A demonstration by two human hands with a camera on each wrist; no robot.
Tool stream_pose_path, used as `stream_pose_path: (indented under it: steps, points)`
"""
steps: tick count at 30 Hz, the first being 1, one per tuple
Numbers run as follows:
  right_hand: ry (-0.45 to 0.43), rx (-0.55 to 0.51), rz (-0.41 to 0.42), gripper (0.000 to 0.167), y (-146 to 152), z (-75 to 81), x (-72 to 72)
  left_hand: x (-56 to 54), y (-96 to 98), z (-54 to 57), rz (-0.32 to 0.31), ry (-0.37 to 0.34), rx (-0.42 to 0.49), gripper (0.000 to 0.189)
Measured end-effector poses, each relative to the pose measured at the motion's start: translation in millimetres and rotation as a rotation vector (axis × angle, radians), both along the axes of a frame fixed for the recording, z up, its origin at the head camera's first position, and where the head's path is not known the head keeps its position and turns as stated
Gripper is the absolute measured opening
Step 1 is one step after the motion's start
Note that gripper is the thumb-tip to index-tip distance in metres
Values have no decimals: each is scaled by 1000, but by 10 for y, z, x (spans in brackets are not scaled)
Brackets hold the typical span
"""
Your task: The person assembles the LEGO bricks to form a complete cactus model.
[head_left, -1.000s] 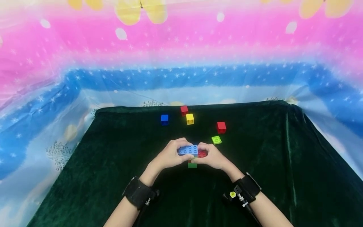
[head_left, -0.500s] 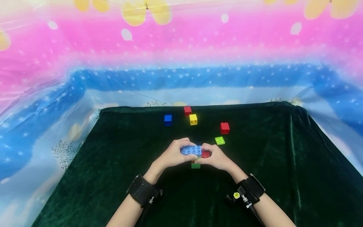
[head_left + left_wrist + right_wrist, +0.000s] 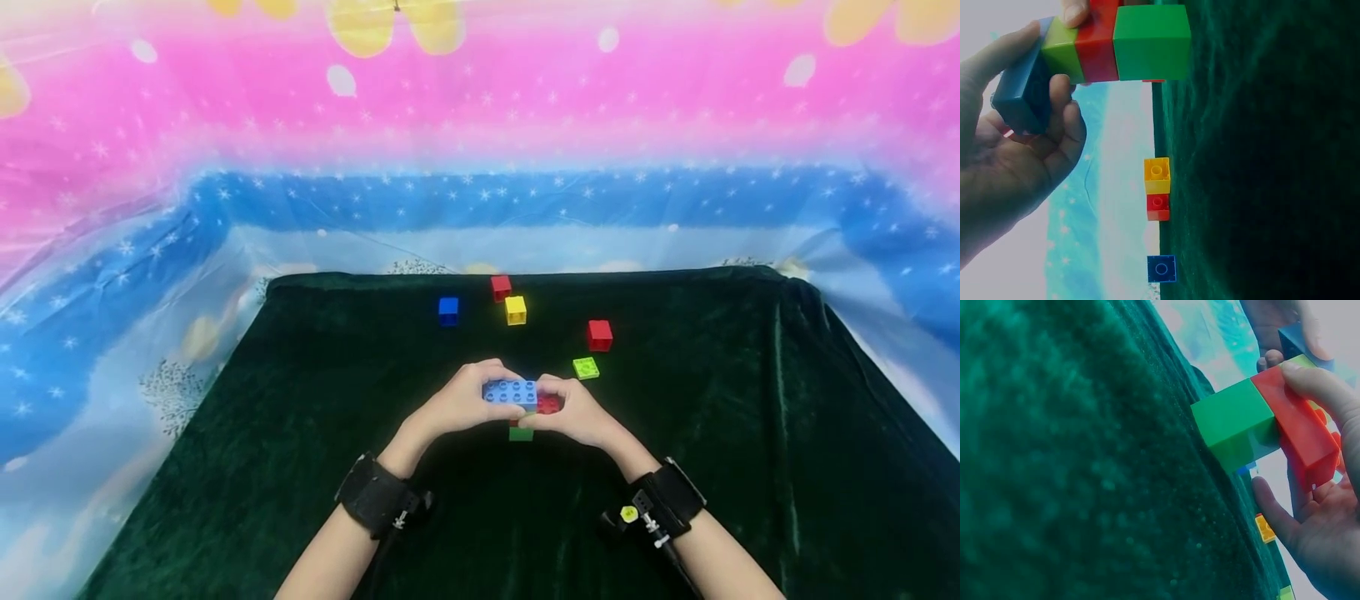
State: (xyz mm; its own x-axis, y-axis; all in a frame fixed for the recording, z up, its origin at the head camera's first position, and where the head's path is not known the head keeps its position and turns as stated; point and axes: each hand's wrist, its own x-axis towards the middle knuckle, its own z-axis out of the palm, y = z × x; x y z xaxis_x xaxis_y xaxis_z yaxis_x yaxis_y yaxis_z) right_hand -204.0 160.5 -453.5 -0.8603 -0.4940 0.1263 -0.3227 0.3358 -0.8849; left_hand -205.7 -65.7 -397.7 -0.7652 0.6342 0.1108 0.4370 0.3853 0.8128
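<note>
My left hand (image 3: 453, 406) pinches a long blue toy building brick (image 3: 512, 392), studs upward, between thumb and fingers. It is the top of a joined stack. Below it comes a lime brick (image 3: 1063, 51), then a red brick (image 3: 1294, 428), then a green brick (image 3: 1235, 422) at the bottom. My right hand (image 3: 583, 415) grips the red brick, which sticks out to the right of the blue one; its thumb reaches over to the lime brick's edge. Both hands hold the stack over the dark green cloth. Part of the blue brick is hidden by the left fingers.
Loose bricks lie farther back on the cloth (image 3: 360, 375): a dark blue one (image 3: 448, 311), a yellow one (image 3: 516, 310) touching or near a red one (image 3: 501, 288), and another red one (image 3: 600, 335). A flat lime piece (image 3: 586, 367) lies just beyond my right hand.
The whole head view has shifted, so the hands, stack and loose bricks appear slightly farther right. Both hands keep the same hold on the stack.
</note>
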Motion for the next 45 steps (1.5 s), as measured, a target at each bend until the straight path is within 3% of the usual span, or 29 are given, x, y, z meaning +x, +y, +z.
stream_pose_path:
  steps: [9,17,24,29,37,45]
  points:
    - [-37,-2,0,27,15,35,15,20,1,79,-21,-6,-50,36]
    - [-42,0,-7,30,-10,42,25,-52,-154,151,-71,-86,-6,51]
    - [-45,-5,-12,34,-8,11,23,-133,-296,209,15,-45,34,45]
    - [-57,4,-19,36,-7,25,21,-175,-338,195,70,-63,45,41]
    - [-54,7,-29,37,1,13,6,-266,-366,161,121,-69,103,38]
    - [-59,3,-23,36,9,6,12,-340,-382,118,134,-62,118,36]
